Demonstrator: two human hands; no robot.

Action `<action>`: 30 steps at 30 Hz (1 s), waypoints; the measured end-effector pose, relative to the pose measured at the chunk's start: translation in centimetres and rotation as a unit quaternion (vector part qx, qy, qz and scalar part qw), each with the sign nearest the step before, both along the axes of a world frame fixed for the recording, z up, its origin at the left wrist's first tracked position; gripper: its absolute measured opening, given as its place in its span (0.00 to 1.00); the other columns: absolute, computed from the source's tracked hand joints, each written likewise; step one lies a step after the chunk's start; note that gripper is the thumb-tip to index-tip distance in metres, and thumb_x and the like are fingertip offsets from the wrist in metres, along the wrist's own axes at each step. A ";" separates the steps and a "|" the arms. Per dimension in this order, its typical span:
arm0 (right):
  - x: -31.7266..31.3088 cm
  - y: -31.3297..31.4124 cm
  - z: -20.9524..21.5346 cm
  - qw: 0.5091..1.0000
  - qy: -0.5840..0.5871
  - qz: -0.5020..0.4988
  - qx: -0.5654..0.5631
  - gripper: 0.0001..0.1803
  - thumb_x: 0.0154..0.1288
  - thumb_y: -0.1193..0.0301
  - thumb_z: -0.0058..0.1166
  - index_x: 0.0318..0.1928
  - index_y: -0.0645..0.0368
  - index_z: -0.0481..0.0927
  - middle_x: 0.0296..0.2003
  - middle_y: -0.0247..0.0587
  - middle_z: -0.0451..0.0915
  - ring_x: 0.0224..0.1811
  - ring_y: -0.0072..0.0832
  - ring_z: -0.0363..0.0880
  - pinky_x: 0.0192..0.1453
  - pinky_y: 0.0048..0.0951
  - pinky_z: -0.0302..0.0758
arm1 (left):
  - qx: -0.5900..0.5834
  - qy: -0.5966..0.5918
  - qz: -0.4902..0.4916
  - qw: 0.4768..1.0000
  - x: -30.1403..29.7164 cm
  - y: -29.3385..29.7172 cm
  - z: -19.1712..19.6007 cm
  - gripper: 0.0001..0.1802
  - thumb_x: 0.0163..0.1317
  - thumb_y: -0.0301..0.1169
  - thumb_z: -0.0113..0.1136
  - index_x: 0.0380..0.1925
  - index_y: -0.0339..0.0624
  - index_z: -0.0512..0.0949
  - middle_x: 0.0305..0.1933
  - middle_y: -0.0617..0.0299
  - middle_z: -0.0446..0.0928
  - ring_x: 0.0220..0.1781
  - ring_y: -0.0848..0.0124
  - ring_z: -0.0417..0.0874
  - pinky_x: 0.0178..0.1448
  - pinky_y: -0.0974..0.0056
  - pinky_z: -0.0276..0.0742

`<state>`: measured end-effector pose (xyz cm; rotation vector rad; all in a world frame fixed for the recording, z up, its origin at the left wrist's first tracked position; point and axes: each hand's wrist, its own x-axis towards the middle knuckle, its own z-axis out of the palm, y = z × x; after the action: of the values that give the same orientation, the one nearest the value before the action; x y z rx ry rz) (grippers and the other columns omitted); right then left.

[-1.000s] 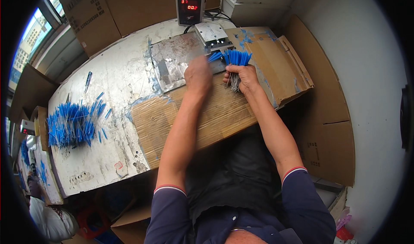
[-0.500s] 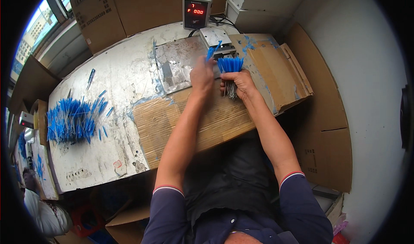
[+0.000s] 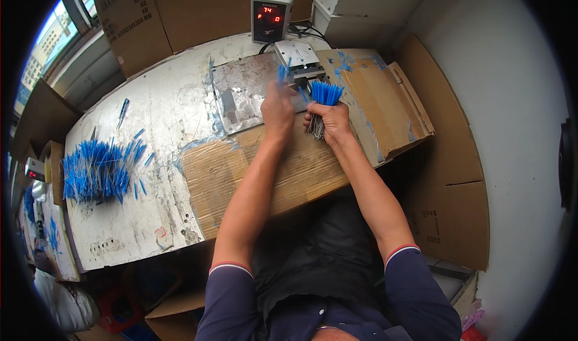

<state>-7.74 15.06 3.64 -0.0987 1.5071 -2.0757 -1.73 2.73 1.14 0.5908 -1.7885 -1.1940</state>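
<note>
Blue-tipped and grey-stemmed, the bundle (image 3: 328, 94) shows densely packed slim tops (image 3: 323, 90) over thin wires (image 3: 315, 129), and I see it in the right hand (image 3: 335, 123), fingers wrapped round its middle, tops standing clear beyond the fist and wires jutting out on the near side. To its left, near the pale block (image 3: 296, 52), I make out the left hand (image 3: 278, 113) closed on a few blurred blue pieces (image 3: 282, 73) that poke past its fingers.

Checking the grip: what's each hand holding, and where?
Right hand: wire bundle, just below its blue ends. Left hand: blue pieces, exact hold too blurred.
</note>
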 end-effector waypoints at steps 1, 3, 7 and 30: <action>-0.5 0.0 -0.1 0.999 0.022 -0.022 0.016 0.08 0.55 0.81 0.66 0.36 0.67 0.81 0.26 0.44 0.82 0.22 0.32 0.84 0.24 0.34 0.85 | 0.001 -0.001 -0.002 1.000 0.0 -0.1 0.0 0.07 0.73 0.30 0.56 0.47 0.41 0.77 0.32 0.59 0.85 0.32 0.67 0.84 0.38 0.61 0.77; -1.5 -0.3 -0.2 0.998 0.043 -0.045 0.033 0.07 0.53 0.80 0.66 0.33 0.67 0.81 0.24 0.45 0.82 0.20 0.33 0.83 0.23 0.34 0.84 | 0.011 0.009 0.053 0.998 0.0 -0.4 0.1 0.09 0.75 0.32 0.53 0.49 0.41 0.76 0.32 0.61 0.85 0.32 0.67 0.85 0.38 0.61 0.76; -2.4 -1.3 -0.2 0.990 0.080 -0.060 0.104 0.03 0.51 0.82 0.62 0.27 0.69 0.81 0.21 0.47 0.81 0.18 0.33 0.81 0.20 0.34 0.81 | -0.011 0.002 0.094 0.996 0.0 -0.5 -0.3 0.10 0.76 0.33 0.51 0.49 0.42 0.77 0.35 0.61 0.86 0.36 0.66 0.86 0.41 0.61 0.77; -2.0 -0.1 -0.3 0.998 0.034 -0.045 0.008 0.07 0.54 0.82 0.65 0.33 0.68 0.80 0.24 0.46 0.81 0.19 0.35 0.82 0.21 0.38 0.85 | -0.213 -0.120 0.059 0.968 -0.2 -0.8 -1.1 0.06 0.64 0.25 0.57 0.41 0.41 0.77 0.32 0.48 0.79 0.39 0.47 0.80 0.44 0.46 0.73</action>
<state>-9.75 14.94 3.30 -0.0974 1.5945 -2.1508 -1.94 1.96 0.00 0.5931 -2.1021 -0.6447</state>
